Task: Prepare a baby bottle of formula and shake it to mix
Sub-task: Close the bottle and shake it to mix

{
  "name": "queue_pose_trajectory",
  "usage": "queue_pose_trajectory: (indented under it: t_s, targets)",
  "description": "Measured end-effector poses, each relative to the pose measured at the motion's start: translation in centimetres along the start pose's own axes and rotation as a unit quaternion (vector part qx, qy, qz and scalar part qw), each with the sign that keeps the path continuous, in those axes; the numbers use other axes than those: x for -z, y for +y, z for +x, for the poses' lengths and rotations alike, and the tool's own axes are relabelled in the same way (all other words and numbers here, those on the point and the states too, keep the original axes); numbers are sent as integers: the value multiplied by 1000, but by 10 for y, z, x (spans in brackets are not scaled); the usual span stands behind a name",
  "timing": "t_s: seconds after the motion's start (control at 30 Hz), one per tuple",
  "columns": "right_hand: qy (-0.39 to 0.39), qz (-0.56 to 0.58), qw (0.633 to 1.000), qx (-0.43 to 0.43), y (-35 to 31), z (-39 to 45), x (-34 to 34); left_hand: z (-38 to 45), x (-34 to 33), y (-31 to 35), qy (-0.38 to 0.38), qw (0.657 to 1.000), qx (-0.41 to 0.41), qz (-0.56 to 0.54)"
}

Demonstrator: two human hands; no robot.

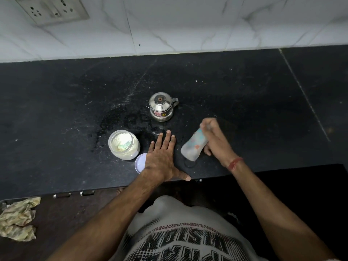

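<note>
the right hand (212,137) grips a clear plastic baby bottle with coloured printing (194,146), fingers curled round its upper part. the bottle is tilted, its top toward the far right under the hand and its base toward the near left, and both the bottle and the hand are motion-blurred. it is held just above the black stone counter (75,102), near the front edge; whether the base touches the counter cannot be told. a red thread band (234,163) circles the right wrist.

the left hand (162,157) lies flat on the counter, palm down, fingers straight and spread, thumb pointing out along the front edge. it holds nothing. it sits just left of the bottle, apart from it.

just left of the left hand stands an open round translucent plastic jar of white powder (124,145), with a pale green scoop (125,146) partly sunk in the powder. the jar's round white lid (140,162) lies flat on the counter just in front of the jar, partly covered by the left hand.

beyond both hands, toward the middle of the counter, stands a small steel pot with lid, spout and handle (162,107).

a white marble-patterned tiled wall (188,25) rises behind the counter, with a switch and socket plate (50,9) at upper left. a crumpled yellowish cloth (17,219) lies at lower left, below the counter edge.
</note>
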State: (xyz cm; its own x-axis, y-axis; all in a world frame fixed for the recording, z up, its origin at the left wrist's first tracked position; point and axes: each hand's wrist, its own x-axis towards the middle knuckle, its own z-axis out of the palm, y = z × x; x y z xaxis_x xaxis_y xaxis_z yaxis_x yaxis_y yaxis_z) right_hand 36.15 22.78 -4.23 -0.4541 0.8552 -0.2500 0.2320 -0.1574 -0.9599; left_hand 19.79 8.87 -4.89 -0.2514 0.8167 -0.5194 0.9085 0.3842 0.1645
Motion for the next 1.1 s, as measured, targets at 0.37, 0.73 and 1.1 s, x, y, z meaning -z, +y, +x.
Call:
queue_pose_trajectory:
  t_s: [0.37, 0.73, 1.1]
  targets:
    - [99, 27, 995, -14, 2, 0, 6, 1, 0, -2, 15, 1000, 1, -14]
    - [125, 73, 989, -17, 13, -10, 14, -1, 2, 0, 4, 1000, 3, -14]
    - [51, 67, 996, 10, 6, -25, 2, 0, 2, 0, 7, 1000, 2, -29]
